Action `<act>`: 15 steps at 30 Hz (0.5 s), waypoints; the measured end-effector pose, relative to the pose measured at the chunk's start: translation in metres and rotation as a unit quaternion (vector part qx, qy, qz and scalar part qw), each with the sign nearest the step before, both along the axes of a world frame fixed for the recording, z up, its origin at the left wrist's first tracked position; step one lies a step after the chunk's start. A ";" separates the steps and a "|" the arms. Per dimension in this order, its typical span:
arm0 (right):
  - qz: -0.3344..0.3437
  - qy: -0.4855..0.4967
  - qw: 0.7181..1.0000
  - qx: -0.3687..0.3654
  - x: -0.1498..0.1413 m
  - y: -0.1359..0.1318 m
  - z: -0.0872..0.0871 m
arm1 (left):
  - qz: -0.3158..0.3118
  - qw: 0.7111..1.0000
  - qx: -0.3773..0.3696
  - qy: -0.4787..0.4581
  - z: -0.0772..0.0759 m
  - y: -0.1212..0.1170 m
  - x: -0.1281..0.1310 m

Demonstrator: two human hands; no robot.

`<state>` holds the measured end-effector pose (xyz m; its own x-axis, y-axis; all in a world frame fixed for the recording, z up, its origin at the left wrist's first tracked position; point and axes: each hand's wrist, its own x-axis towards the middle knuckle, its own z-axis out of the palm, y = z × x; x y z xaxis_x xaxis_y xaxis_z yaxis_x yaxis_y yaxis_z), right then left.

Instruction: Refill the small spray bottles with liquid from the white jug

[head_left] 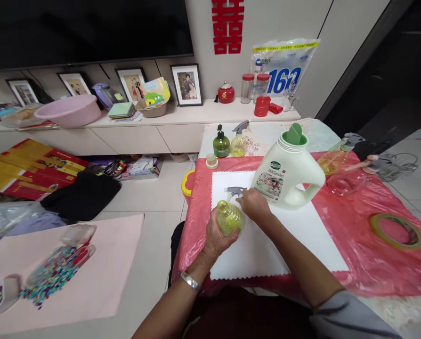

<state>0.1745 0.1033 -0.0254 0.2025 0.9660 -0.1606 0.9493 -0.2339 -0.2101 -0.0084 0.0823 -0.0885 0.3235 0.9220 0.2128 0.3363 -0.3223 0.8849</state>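
Note:
My left hand (pixel 218 231) is wrapped round a small yellow-green spray bottle (pixel 229 217), held over the left part of a white sheet (pixel 267 245) on the red-covered table (pixel 352 245). My right hand (pixel 253 205) pinches the bottle's grey spray head (pixel 234 191), which sits just above the bottle's open neck. A big white detergent jug (pixel 288 170) with a green cap stands right behind my right hand.
A green pump bottle (pixel 221 143), another spray bottle (pixel 238 141) and a small lid (pixel 212 161) stand at the table's far left. Clear spray bottles (pixel 337 162) lie at the far right, a tape roll (pixel 397 230) at right. A pink mat with coloured beads (pixel 55 270) covers the floor at left.

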 end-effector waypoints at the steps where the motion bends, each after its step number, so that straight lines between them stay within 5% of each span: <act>1: -0.006 0.001 1.000 -0.007 -0.003 0.002 0.001 | 0.001 1.000 0.001 -0.007 -0.001 0.000 0.000; 8: -0.031 0.039 0.999 0.008 -0.006 0.008 0.017 | -0.002 1.000 0.003 -0.023 -0.004 -0.001 0.001; 15: -0.077 0.143 0.962 0.219 0.016 -0.010 0.077 | -0.033 0.999 0.028 0.024 0.008 -0.001 0.004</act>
